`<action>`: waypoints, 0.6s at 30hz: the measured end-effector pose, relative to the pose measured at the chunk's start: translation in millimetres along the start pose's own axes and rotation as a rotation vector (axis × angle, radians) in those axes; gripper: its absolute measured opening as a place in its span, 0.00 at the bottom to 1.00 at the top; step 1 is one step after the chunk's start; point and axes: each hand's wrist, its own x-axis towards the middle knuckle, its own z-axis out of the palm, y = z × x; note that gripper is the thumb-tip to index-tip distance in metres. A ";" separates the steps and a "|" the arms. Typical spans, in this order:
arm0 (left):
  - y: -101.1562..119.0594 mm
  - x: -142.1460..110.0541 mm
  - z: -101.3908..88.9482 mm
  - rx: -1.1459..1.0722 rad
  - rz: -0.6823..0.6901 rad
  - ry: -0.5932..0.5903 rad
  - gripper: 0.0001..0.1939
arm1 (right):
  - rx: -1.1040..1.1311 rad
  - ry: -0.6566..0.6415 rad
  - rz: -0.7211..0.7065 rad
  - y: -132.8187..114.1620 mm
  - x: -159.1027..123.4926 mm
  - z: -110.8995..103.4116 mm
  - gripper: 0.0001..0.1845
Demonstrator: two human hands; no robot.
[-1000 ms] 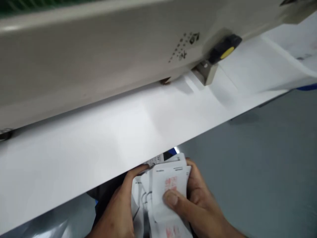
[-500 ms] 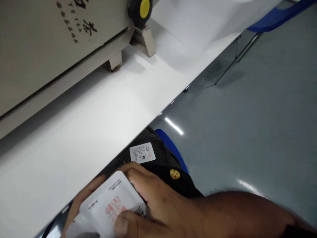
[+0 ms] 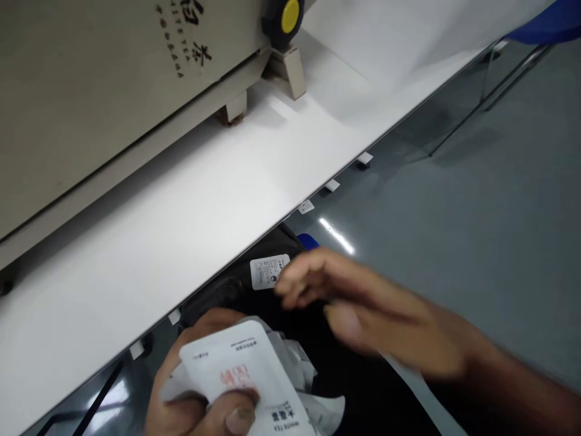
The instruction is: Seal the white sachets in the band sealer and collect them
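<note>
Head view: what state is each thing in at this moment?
White tea sachet: flat, printed, gripped.
Left hand: closed on the sachet, thumb on its face.
Crumpled white wrapping: bunched behind the sachet.
Right hand: open, empty, motion-blurred.
Small printed white label: lying on dark fabric, untouched.
Yellow-and-black knob: mounted on beige machine casing.

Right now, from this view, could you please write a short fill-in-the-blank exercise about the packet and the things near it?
The hand holding the white packet is the ____ one.
The large characters on the packet are ____.
The label on the dark fabric is ____.
The knob on the beige machine has a ____ centre.

Missing words: left, red, white, yellow.
</note>
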 end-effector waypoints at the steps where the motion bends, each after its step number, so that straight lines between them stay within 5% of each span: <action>1: 1.2 0.9 1.9 -0.060 -0.020 -0.024 0.15 | -0.134 0.029 0.032 11.7 6.3 -6.1 0.15; 4: 1.8 5.5 6.8 -0.172 -0.045 -0.078 0.16 | -0.591 0.010 0.070 51.1 31.0 -7.6 0.23; 6: 1.9 8.1 8.1 -0.183 -0.060 -0.121 0.18 | -0.691 -0.083 0.080 73.1 46.1 1.6 0.30; 9: 3.5 9.8 7.2 -0.322 -0.148 -0.242 0.23 | -0.738 -0.157 0.102 87.9 57.7 12.9 0.25; 14: 1.5 16.3 5.7 -0.489 -0.118 -0.505 0.21 | -0.715 -0.211 0.088 57.0 34.3 -12.9 0.10; 18: 1.1 27.9 14.9 -0.494 -0.053 -0.486 0.20 | -0.636 -0.065 0.155 4.1 -21.7 -64.3 0.12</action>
